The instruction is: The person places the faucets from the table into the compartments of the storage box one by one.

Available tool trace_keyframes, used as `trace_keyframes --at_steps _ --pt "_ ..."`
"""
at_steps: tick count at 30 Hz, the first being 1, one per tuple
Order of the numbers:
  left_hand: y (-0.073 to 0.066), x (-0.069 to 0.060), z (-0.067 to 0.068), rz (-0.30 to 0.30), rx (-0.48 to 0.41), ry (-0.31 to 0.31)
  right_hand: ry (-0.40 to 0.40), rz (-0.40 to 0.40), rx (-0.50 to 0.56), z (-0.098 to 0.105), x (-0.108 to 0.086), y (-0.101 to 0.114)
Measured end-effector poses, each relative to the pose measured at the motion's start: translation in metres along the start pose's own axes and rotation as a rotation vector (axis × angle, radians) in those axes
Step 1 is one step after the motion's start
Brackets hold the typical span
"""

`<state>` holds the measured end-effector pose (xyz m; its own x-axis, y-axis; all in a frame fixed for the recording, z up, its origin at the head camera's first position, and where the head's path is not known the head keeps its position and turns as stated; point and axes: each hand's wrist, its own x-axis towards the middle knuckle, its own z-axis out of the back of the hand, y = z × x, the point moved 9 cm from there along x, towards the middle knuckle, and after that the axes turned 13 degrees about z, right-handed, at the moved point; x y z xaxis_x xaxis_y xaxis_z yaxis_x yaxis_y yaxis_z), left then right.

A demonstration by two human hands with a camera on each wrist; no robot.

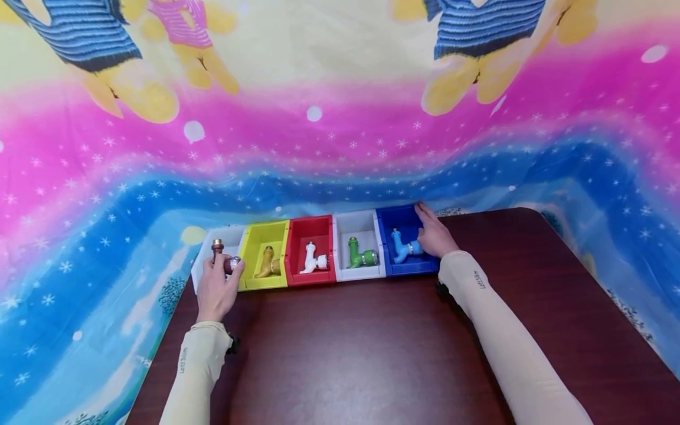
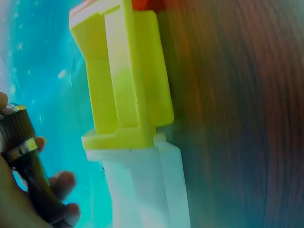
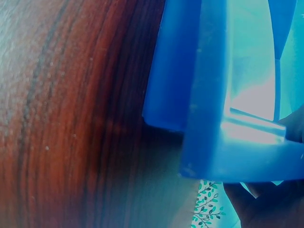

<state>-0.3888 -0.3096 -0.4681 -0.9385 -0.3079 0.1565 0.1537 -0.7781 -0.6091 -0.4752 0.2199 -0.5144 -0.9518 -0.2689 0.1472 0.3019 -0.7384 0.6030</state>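
My left hand (image 1: 218, 293) grips a dark brown tap (image 1: 217, 248) with a brass-coloured end and a shiny collar, held up over the white bin (image 1: 200, 268) at the row's left end. In the left wrist view the same tap (image 2: 35, 178) lies among the curled fingers. At the other end, my right hand (image 1: 437, 234) holds the right wall of the blue bin (image 1: 395, 217), thumb on the inner side and fingers outside. A light blue tap (image 1: 405, 247) lies in that bin, close to the thumb.
Between the end bins stand a yellow bin (image 1: 255, 233) with an ochre tap (image 1: 268, 263), a red bin (image 1: 300, 229) with a white tap (image 1: 313, 258), and another white bin (image 1: 353, 223) with a green tap (image 1: 361, 254). A patterned cloth (image 1: 340, 141) hangs behind the brown table (image 1: 340, 348).
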Motion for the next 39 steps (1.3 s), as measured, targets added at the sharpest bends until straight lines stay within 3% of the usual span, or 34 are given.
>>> trace_keyframes --at_steps 6,13,24,33,39 --pt "0.011 0.015 0.002 0.038 -0.033 0.056 0.01 -0.003 0.008 0.0 0.001 -0.002" --pt "0.02 0.032 -0.001 0.132 0.022 0.155 0.002 0.001 0.008 0.001 0.002 -0.001" --pt "0.031 0.046 -0.008 0.128 0.044 0.126 0.004 -0.001 0.015 0.0 0.0 0.001" --pt "0.039 0.054 -0.009 0.185 0.061 0.114 -0.01 0.024 -0.033 0.002 0.001 0.001" --pt "0.047 0.057 -0.018 0.196 0.108 0.15 -0.011 0.02 -0.023 0.001 0.001 -0.001"
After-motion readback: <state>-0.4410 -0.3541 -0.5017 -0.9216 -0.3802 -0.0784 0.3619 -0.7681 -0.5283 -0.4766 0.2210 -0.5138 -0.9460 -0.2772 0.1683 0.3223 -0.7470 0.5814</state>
